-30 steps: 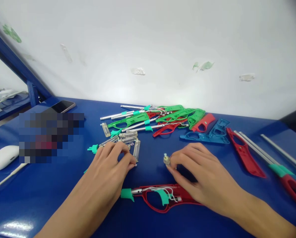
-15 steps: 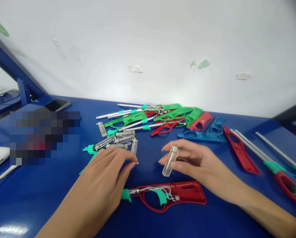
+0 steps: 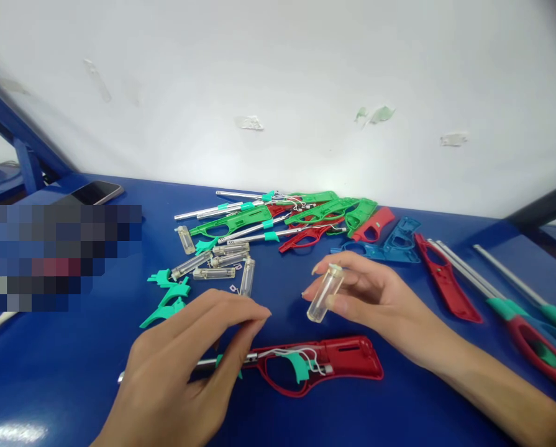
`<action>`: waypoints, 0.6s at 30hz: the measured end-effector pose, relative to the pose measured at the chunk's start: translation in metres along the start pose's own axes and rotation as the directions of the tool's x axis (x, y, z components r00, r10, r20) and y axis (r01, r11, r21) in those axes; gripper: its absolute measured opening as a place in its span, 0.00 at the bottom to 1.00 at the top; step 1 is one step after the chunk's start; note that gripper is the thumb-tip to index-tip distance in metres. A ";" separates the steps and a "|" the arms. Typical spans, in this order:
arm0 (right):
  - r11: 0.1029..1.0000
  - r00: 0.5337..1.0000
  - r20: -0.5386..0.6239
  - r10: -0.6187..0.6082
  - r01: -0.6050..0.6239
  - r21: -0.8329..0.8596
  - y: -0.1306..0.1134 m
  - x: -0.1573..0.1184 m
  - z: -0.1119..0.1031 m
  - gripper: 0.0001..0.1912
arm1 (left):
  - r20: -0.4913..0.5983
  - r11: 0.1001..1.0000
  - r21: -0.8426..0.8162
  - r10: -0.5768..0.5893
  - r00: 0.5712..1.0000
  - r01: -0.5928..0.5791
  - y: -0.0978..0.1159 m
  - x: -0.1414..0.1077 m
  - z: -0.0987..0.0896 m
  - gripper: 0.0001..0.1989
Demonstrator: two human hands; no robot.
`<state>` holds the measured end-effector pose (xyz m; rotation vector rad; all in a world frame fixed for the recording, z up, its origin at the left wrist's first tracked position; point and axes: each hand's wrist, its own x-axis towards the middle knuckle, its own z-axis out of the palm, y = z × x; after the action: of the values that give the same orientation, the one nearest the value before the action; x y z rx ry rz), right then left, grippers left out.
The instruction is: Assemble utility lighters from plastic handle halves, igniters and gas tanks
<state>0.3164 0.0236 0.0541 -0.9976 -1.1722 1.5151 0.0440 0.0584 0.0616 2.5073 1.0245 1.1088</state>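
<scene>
My right hand (image 3: 382, 301) grips a clear lighter fuel tank (image 3: 324, 295) between thumb and fingers, tilted and raised off the table. My left hand (image 3: 179, 360) is closed in a pinch, thumb against forefinger; whatever is between the tips is too small to make out. Below both hands lies a red lighter half-shell (image 3: 355, 360) with its inside facing up. In it sit a green trigger (image 3: 299, 366), white wires and a metal tube, partly hidden by my left hand. Several more clear tanks (image 3: 246, 277) and tiny clips (image 3: 233, 288) lie just beyond my left hand.
Green triggers (image 3: 168, 307) lie left of the tanks. Behind is a pile of green shells (image 3: 240, 220), red shells and metal tubes. Blue shells (image 3: 392, 245), a red shell (image 3: 450, 279) and long-nosed lighters (image 3: 533, 341) are at right. A phone (image 3: 95, 192) lies back left.
My left hand has moved slightly right and nearer me, still pinched, uncovering the green triggers. The tank in my right hand tilts a little more. The view has shifted slightly.
</scene>
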 end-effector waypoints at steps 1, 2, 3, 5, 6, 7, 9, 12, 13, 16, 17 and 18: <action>1.000 1.000 0.002 -0.004 0.004 -0.001 0.000 0.000 0.000 0.12 | -0.014 1.000 0.013 0.001 1.000 0.000 -0.001 -0.001 0.001 0.06; 1.000 1.000 0.005 -0.007 0.007 -0.004 -0.001 0.000 -0.001 0.12 | -0.026 1.000 0.023 -0.001 1.000 0.002 -0.002 -0.002 0.002 0.07; 1.000 1.000 0.008 -0.008 0.008 -0.009 -0.001 0.001 -0.001 0.12 | -0.038 1.000 0.031 0.001 0.999 0.000 -0.003 -0.003 0.003 0.08; 1.000 1.000 0.013 -0.002 0.002 -0.022 -0.003 0.000 -0.002 0.11 | -0.056 0.999 0.038 0.016 0.998 -0.014 -0.004 -0.005 0.004 0.12; 0.999 1.000 0.019 0.007 -0.007 -0.031 -0.004 0.000 -0.002 0.11 | -0.063 0.999 0.040 0.029 0.998 -0.027 -0.005 -0.007 0.005 0.14; 0.999 0.999 0.027 0.025 -0.023 -0.041 -0.006 0.000 -0.002 0.11 | -0.070 0.998 0.044 0.042 0.997 -0.039 -0.006 -0.008 0.005 0.16; 0.996 0.996 0.053 0.069 -0.066 -0.055 -0.009 -0.001 -0.003 0.12 | -0.089 0.996 0.065 0.063 0.994 -0.057 -0.007 -0.010 0.005 0.16; 0.993 0.989 0.100 0.107 -0.102 -0.054 -0.012 -0.002 -0.005 0.16 | -0.122 0.994 0.099 0.066 0.990 -0.054 -0.008 -0.013 0.005 0.13; 0.994 0.988 0.112 0.106 -0.101 -0.048 -0.013 -0.002 -0.006 0.17 | -0.130 0.995 0.095 0.052 0.990 -0.040 -0.008 -0.014 0.005 0.13; 0.996 0.985 0.147 0.090 -0.086 -0.032 -0.012 0.000 -0.006 0.17 | -0.128 0.998 0.053 -0.038 0.991 0.045 -0.008 -0.017 0.005 0.11; 0.996 0.984 0.156 0.085 -0.081 -0.032 -0.012 0.000 -0.006 0.17 | -0.121 0.996 0.041 -0.075 0.990 0.080 -0.008 -0.018 0.004 0.11; 0.996 0.983 0.162 0.082 -0.077 -0.037 -0.011 0.001 -0.005 0.17 | -0.110 0.992 0.033 -0.115 0.987 0.119 -0.007 -0.018 0.004 0.09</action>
<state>0.3237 0.0264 0.0638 -0.9647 -1.2873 1.6720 0.0343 0.0517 0.0452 2.4039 1.2170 1.2118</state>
